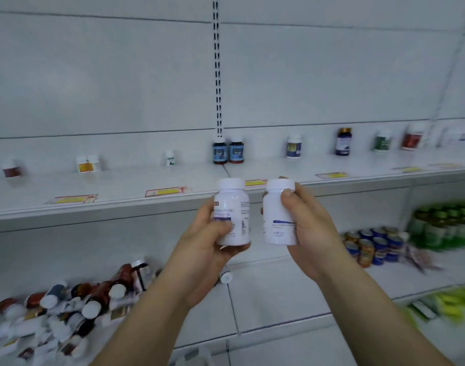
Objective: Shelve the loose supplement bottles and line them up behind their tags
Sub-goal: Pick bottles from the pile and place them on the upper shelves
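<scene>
White bottles (pixel 232 215) upright, caps (pixel 231 184) upward.

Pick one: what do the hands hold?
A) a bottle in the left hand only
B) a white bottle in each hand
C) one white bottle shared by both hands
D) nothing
B: the left hand grips a white-capped bottle and the right hand grips a second white bottle, both upright with a gap between them.

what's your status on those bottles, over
Left hand grips left white bottle, right hand grips right white bottle. Both upright before upper shelf. Loose pile below. Nothing blocking.
</scene>
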Motion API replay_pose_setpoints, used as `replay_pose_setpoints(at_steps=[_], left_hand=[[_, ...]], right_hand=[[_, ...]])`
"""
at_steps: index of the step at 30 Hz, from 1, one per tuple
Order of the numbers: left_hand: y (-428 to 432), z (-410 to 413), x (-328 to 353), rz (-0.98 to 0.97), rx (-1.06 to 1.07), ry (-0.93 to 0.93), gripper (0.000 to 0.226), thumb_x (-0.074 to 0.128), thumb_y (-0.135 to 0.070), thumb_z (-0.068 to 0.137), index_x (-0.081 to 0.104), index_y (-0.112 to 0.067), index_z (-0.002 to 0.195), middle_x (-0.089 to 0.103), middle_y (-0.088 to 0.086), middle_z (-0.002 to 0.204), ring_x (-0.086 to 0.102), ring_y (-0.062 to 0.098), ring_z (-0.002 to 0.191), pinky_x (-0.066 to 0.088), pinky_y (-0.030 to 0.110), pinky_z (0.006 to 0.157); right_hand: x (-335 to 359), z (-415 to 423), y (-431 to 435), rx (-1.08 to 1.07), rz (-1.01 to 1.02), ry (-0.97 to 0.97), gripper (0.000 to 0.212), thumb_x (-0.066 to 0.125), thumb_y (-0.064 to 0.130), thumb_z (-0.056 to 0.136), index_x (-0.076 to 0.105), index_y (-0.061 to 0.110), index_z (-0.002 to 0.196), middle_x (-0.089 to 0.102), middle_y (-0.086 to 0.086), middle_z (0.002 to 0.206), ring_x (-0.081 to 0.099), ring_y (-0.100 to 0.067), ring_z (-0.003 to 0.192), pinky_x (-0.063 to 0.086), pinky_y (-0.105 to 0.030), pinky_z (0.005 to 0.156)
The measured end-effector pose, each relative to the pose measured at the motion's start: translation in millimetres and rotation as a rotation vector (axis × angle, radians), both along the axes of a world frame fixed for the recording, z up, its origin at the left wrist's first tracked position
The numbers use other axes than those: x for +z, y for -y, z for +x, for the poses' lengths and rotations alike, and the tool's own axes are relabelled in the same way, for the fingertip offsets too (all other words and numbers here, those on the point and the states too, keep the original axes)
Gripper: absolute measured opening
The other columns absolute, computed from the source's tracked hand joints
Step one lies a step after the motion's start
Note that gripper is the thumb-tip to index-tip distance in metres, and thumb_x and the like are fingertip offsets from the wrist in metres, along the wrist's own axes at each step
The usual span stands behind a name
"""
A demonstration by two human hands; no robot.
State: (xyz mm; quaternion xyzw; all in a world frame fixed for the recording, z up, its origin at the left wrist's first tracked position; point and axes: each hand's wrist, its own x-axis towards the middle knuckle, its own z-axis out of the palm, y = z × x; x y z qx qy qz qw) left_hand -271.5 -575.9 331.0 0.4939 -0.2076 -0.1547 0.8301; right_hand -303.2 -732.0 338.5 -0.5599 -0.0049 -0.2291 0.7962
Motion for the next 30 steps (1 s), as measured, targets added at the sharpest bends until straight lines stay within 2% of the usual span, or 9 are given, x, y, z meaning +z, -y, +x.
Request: replay_pose_setpoints(at_steps=[4, 7, 9, 14, 17, 19, 21, 25, 30], left_hand=[[94, -16, 17, 0.040, -0.119, 0.082, 0.056, 0.039, 0.009, 0.090, 0.050, -0.038, 0.117, 0.069, -0.002, 0.103, 0.064, 0.022, 0.095, 0.058, 0.039, 0.077], [171, -32, 28, 0.079, -0.243, 0.124, 0.055, 0.044, 0.008, 0.090, 0.046, -0.032, 0.127, 0.068, -0.001, 0.104, 0.067, 0.020, 0.092, 0.057, 0.040, 0.077], [217, -41, 35, 0.107, -0.298, 0.135, 0.055, 0.046, 0.008, 0.090, 0.044, -0.028, 0.131, 0.067, 0.001, 0.104, 0.068, 0.017, 0.086, 0.058, 0.038, 0.075], [320, -58, 44, 0.165, -0.459, 0.193, 0.055, 0.049, 0.009, 0.089, 0.041, -0.027, 0.130, 0.063, 0.004, 0.110, 0.065, 0.021, 0.093, 0.057, 0.040, 0.078], [379, -59, 42, 0.205, -0.521, 0.219, 0.056, 0.052, 0.008, 0.088, 0.040, -0.030, 0.128, 0.061, 0.004, 0.111, 0.063, 0.025, 0.098, 0.054, 0.048, 0.086], [418, -57, 41, 0.210, -0.549, 0.224, 0.055, 0.052, 0.008, 0.087, 0.040, -0.033, 0.122, 0.061, 0.003, 0.111, 0.062, 0.026, 0.100, 0.052, 0.051, 0.089], [457, -51, 40, 0.213, -0.569, 0.229, 0.056, 0.053, 0.009, 0.086, 0.039, -0.033, 0.120, 0.061, 0.005, 0.112, 0.062, 0.028, 0.101, 0.052, 0.051, 0.089], [537, -25, 38, 0.260, -0.545, 0.249, 0.062, 0.056, 0.009, 0.083, 0.037, -0.027, 0.130, 0.059, 0.008, 0.113, 0.060, 0.027, 0.100, 0.053, 0.048, 0.087], [635, 22, 49, 0.295, -0.476, 0.227, 0.061, 0.060, 0.006, 0.082, 0.031, -0.028, 0.124, 0.054, 0.005, 0.113, 0.061, 0.026, 0.099, 0.056, 0.045, 0.081]], right_hand=[[12, -39, 89, -0.212, -0.124, -0.005, 0.029, 0.058, 0.024, 0.092, 0.058, 0.032, 0.120, 0.066, -0.002, 0.108, 0.064, -0.018, 0.088, 0.053, -0.029, 0.057], [22, -78, 157, -0.370, -0.213, -0.021, 0.039, 0.062, 0.023, 0.090, 0.053, 0.034, 0.126, 0.064, 0.000, 0.115, 0.066, -0.021, 0.099, 0.057, -0.042, 0.077], [29, -102, 197, -0.456, -0.281, -0.061, 0.044, 0.062, 0.024, 0.090, 0.049, 0.034, 0.131, 0.063, 0.003, 0.115, 0.067, -0.018, 0.098, 0.057, -0.042, 0.081], [41, -152, 281, -0.616, -0.363, -0.151, 0.047, 0.065, 0.023, 0.089, 0.047, 0.033, 0.130, 0.062, 0.007, 0.112, 0.065, -0.010, 0.091, 0.054, -0.023, 0.060], [44, -167, 327, -0.682, -0.420, -0.198, 0.022, 0.064, 0.020, 0.089, 0.058, 0.029, 0.107, 0.065, 0.005, 0.101, 0.065, -0.013, 0.088, 0.051, -0.021, 0.058], [43, -167, 359, -0.710, -0.451, -0.219, 0.014, 0.063, 0.019, 0.090, 0.059, 0.032, 0.093, 0.066, 0.006, 0.097, 0.065, -0.012, 0.085, 0.050, -0.023, 0.061], [41, -160, 392, -0.740, -0.483, -0.248, 0.015, 0.064, 0.019, 0.090, 0.057, 0.033, 0.091, 0.065, 0.005, 0.097, 0.063, -0.011, 0.086, 0.049, -0.024, 0.062], [39, -132, 470, -0.770, -0.502, -0.276, 0.021, 0.065, 0.021, 0.089, 0.058, 0.029, 0.107, 0.064, 0.005, 0.099, 0.063, -0.009, 0.084, 0.050, -0.019, 0.054], [50, -84, 584, -0.750, -0.533, -0.298, 0.030, 0.067, 0.024, 0.086, 0.052, 0.031, 0.111, 0.063, 0.002, 0.108, 0.063, -0.016, 0.094, 0.053, -0.031, 0.071]])
